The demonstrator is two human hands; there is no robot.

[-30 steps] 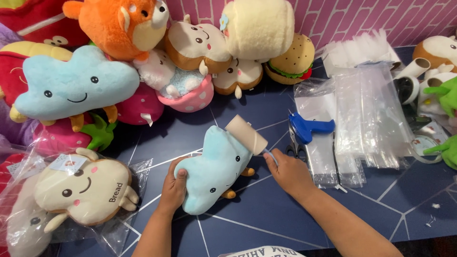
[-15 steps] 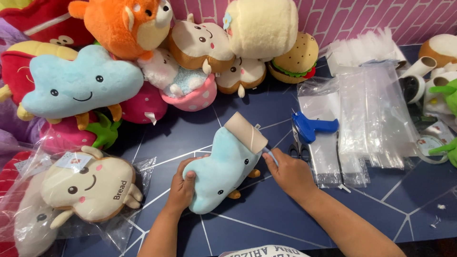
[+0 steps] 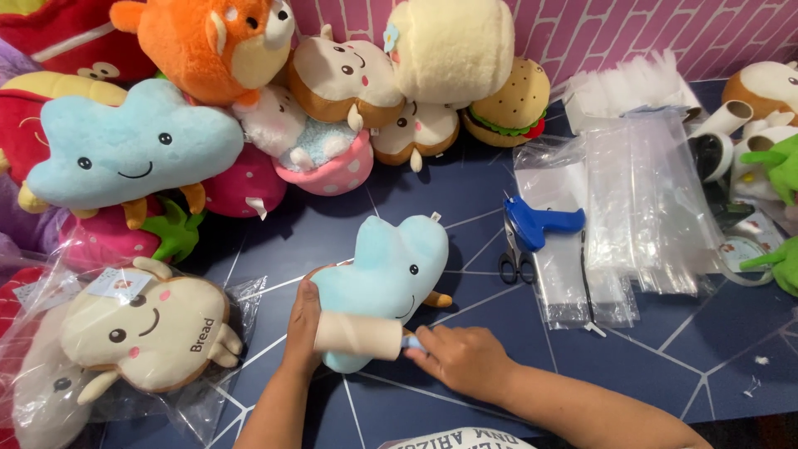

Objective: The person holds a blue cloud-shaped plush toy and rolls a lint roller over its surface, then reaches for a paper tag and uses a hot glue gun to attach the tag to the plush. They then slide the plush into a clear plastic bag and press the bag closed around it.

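Lint roller (image 3: 359,336) now low across blue cloud plush (image 3: 391,274), both hands (image 3: 455,357) gripping.

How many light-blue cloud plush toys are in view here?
2. One cloud plush lies in the pile at upper left; the other cloud plush lies on the blue table under both hands. Others could be buried.

The cloud plush (image 3: 391,278) lies at counter (image 3: 665,349) centre, lint roller (image 3: 357,335) on its near end. Scissors (image 3: 515,262) lie right of it; plush pile (image 3: 274,100) behind; bagged plush (image 3: 145,328) left.
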